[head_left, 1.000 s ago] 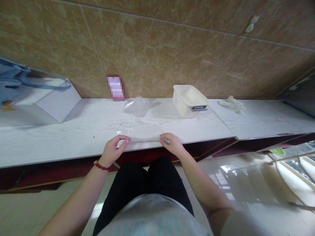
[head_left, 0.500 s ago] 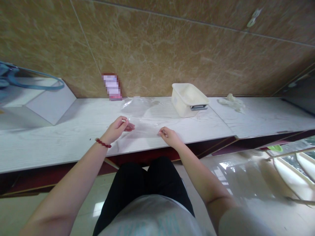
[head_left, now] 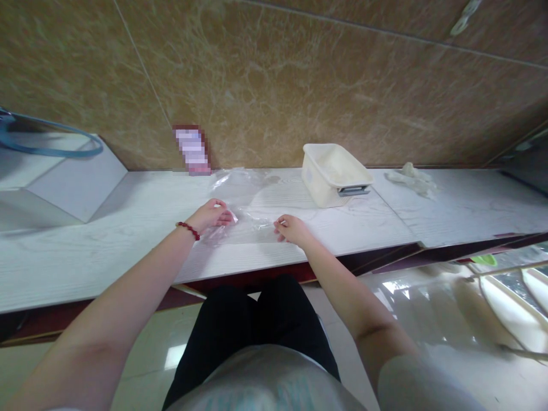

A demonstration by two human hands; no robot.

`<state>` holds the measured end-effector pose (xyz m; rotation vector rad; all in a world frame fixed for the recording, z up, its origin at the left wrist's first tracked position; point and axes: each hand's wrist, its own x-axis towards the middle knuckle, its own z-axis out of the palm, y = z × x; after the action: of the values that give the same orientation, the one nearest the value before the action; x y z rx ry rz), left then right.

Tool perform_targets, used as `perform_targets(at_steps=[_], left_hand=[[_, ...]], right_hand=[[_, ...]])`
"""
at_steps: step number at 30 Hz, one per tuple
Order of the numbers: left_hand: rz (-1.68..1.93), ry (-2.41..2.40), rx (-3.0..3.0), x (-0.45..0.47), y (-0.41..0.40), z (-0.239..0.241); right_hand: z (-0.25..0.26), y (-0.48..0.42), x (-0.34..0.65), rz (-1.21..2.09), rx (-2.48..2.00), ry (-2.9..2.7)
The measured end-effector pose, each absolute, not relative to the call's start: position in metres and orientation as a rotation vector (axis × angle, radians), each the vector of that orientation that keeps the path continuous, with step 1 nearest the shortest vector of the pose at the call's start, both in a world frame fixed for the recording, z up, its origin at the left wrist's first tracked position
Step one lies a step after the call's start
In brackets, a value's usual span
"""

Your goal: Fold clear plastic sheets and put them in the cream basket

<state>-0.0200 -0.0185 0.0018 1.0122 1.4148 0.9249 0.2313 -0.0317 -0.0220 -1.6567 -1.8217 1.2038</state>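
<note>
The film [head_left: 252, 233], thin and clear, lies on the counter [head_left: 141, 257] near its near edge, between the two hands, and a second sheet [head_left: 237, 187] lies on the far side; I cannot tell if the two are joined. The right hand [head_left: 292, 230] has its thumb and finger together on the film's right side, as it seems in a pinch. The left hand [head_left: 212, 214] has its fingers spread at the left side, and whether they grip the film or only touch it, I cannot tell.

To handle it well, I would keep the right pinch light and steady, let the left fingers smooth the film slowly, and pull both sides evenly, because such film will probably wrinkle or cling.

Compared with one second ago, both hands are farther from the near edge, the left one more clearly. The left fingers were then curled in a pinch; now they are spread. The tub [head_left: 317, 184] keeps its place at far right.
</note>
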Motion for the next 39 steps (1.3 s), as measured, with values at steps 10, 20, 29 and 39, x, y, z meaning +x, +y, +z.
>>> perform_targets(at_steps=[10,20,29,39], left_hand=[[0.915,1.556,1.13,-0.022,-0.009,-0.01],[0.51,2.046,2.014,-0.035,-0.046,0.008],[0.419,1.991,2.286,-0.048,-0.116,-0.028],[0.595,1.887,2.274,-0.051,-0.103,-0.025]], right_hand=[[-0.016,-0.029,0.228,1.153,-1.748,-1.933],[-0.007,-0.033,0.227,0.931,-1.834,-2.121],[-0.009,-0.032,0.234,0.755,-1.837,-2.122],[-0.014,-0.039,0.242,0.896,-1.777,-2.003]])
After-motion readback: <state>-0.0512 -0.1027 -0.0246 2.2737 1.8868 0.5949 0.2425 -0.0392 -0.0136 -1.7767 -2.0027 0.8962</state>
